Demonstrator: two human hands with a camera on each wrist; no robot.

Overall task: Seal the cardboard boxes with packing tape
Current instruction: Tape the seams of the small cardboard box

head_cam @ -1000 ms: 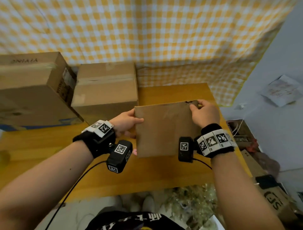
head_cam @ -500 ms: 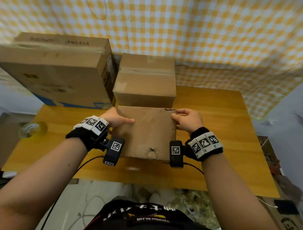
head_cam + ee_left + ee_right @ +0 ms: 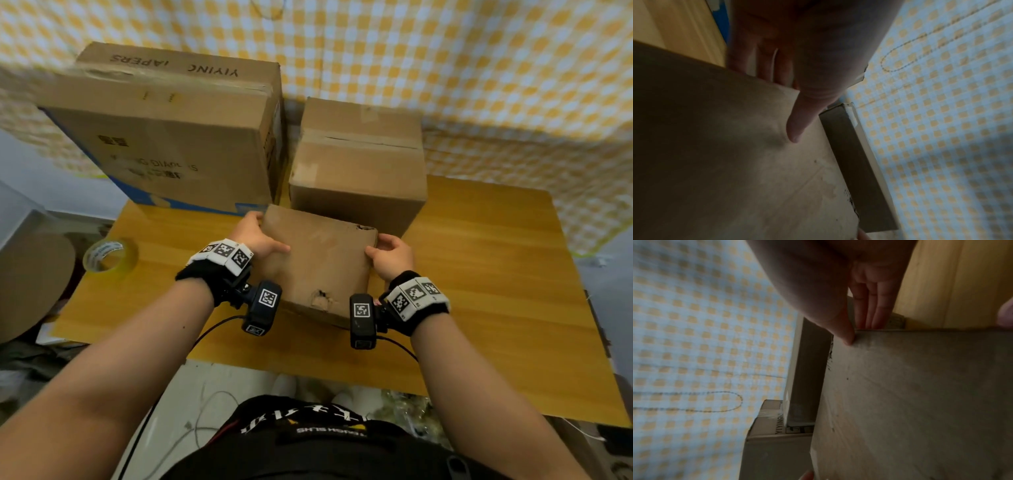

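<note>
Head: small box (image 3: 318, 263) on the counter (image 3: 486, 281), just in front of the mid box (image 3: 359, 164); closer to it than 0.5 s ago. Left hand (image 3: 260, 240) and right hand (image 3: 390, 255) grip its sides. Tape roll (image 3: 109, 255) at left, more in view.
Left wrist: thumb (image 3: 797, 125) on top, fingers (image 3: 764, 65) down the side.
Right wrist: thumb (image 3: 844, 332) on the edge, fingers (image 3: 871, 308) down the side.

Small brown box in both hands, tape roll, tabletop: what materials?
Small brown box: looks like matte corrugated cardboard; scuffed face, a torn hole near its front edge, frayed back corner. Both hands hold it.
Clear yellowish tape roll: likely glossy plastic film on a printed core; you can see through it.
Orange-brown tabletop: smooth, striped wood grain; solid wood or laminate, cannot tell.
</note>
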